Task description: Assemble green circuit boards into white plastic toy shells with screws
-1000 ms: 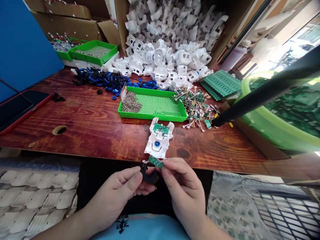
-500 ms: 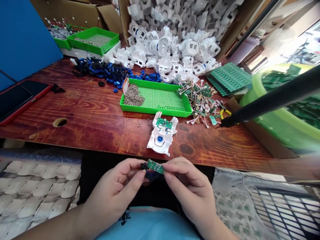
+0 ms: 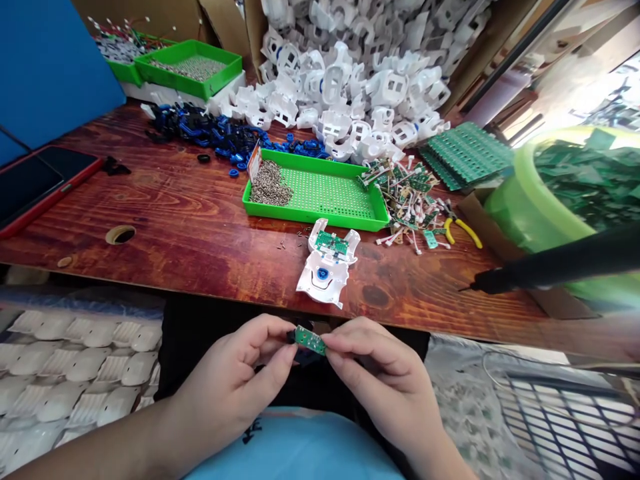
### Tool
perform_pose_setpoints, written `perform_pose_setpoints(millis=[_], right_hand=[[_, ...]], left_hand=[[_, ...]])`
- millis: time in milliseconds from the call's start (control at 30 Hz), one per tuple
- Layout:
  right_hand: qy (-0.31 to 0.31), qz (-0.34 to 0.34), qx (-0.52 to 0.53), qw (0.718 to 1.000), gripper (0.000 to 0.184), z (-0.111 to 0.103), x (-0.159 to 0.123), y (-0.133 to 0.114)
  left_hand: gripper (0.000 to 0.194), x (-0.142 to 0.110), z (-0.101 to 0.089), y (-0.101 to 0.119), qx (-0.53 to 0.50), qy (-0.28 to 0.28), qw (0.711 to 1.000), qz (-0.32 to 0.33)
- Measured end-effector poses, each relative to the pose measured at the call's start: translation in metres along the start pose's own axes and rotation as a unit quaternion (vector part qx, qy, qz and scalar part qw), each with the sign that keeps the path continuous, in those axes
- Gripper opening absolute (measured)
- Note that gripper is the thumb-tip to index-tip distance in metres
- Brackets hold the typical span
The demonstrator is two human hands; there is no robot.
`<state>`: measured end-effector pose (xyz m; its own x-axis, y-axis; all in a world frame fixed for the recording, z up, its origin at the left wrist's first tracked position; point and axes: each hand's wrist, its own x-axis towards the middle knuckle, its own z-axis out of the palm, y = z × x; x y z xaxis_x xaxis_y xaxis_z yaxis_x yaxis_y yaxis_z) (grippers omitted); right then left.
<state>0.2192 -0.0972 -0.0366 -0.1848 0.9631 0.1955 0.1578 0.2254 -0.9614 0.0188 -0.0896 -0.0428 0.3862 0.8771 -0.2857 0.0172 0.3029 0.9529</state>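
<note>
In front of my lap, a small green circuit board (image 3: 310, 339) is pinched between the thumb and fingers of my right hand (image 3: 383, 377). My left hand (image 3: 250, 377) is closed on a small black plastic part (image 3: 291, 337) that meets the board's left end. Its fingers hide most of that part. Just beyond my hands, near the table edge, lies an opened white plastic housing (image 3: 320, 283). A green board (image 3: 332, 243) sits in its far half and a round blue piece (image 3: 323, 273) in its near half.
A green tray (image 3: 320, 217) holds small screws. Right of it lie wired boards (image 3: 407, 193) and yellow-handled pliers (image 3: 463, 227). A black screwdriver-like tool (image 3: 540, 267) juts in from the right before a green tub (image 3: 520, 193). White housings (image 3: 350, 87) and blue-black parts (image 3: 200, 130) are heaped behind.
The board has tilted and sits slightly lower between my hands, and less of the black part shows. The black tool at right has shifted down and right, uncovering the pliers' handles.
</note>
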Motion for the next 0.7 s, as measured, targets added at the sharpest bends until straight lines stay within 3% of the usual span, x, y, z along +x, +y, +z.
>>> perform_pose_setpoints(millis=[267,533,700], right_hand=[[-0.03,-0.027,-0.078,0.996,0.029,0.0,0.002,-0.005],[-0.047,-0.06,-0.123,0.989,0.034,0.004,-0.004,-0.003],[-0.004,-0.09,-0.161,0.983,0.032,0.012,-0.006,-0.001]], left_hand=[[0.017,0.004,0.002,0.002,-0.089,-0.032,0.993,-0.07],[0.021,0.006,0.001,0.008,-0.091,-0.01,0.993,-0.07],[0.018,0.006,0.002,0.009,-0.088,0.003,0.995,-0.051]])
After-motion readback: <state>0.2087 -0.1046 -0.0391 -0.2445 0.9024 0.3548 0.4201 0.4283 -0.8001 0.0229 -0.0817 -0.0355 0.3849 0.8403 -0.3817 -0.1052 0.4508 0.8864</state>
